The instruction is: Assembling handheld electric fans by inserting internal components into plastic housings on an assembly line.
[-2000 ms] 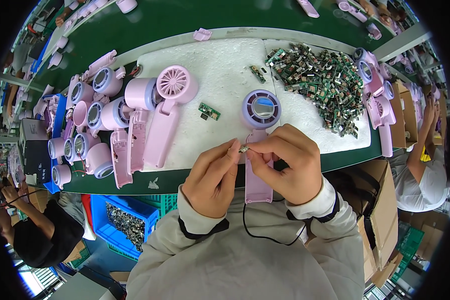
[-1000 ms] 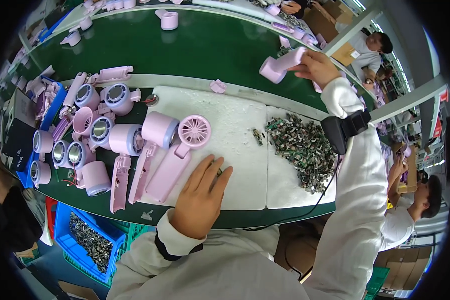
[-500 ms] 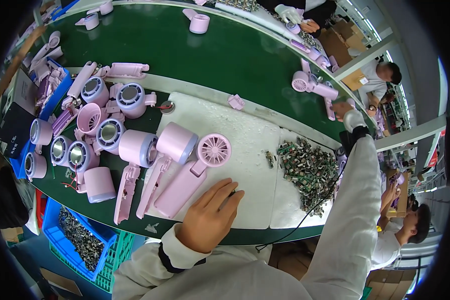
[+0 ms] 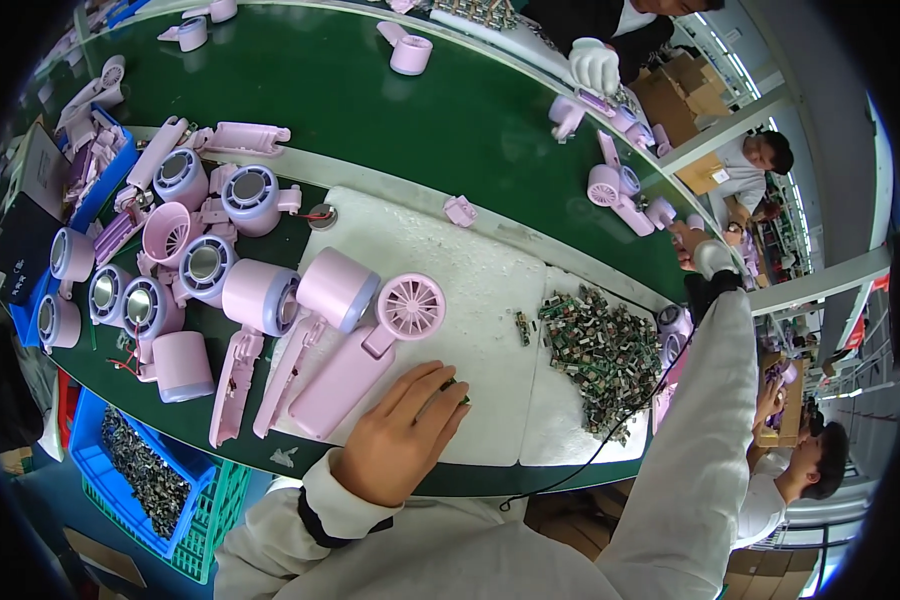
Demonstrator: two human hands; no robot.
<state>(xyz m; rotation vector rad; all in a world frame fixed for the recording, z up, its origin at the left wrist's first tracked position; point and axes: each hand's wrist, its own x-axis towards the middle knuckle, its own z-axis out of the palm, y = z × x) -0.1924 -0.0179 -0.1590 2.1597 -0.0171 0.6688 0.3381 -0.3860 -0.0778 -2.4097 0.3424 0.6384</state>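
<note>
My left hand (image 4: 395, 435) rests on the white foam sheet (image 4: 470, 300), its fingers closed round a small green circuit board (image 4: 465, 400) that is mostly hidden. Beside its fingertips lies a pink handheld fan (image 4: 345, 380) with a round grille. Two more fan bodies with open handles, one of them a pink fan body (image 4: 338, 288), lie to its left. Stretched far to the right, my right hand (image 4: 705, 255), partly in white cloth, reaches over the green belt's edge beside pink fan parts (image 4: 660, 212). What its fingers hold, if anything, I cannot make out.
A heap of small circuit boards (image 4: 605, 360) sits on the foam's right part, with a black cable (image 4: 590, 465) running past it. Several fan heads crowd the left, near a blue bin (image 4: 125, 160). Across the green belt (image 4: 300, 75), a co-worker's gloved hand (image 4: 595, 66) shows.
The view has shifted slightly. My right hand has moved a little lower at the belt's edge, beside fan parts. A pink fan part has appeared near the co-worker's glove. My left hand stays on the foam.
</note>
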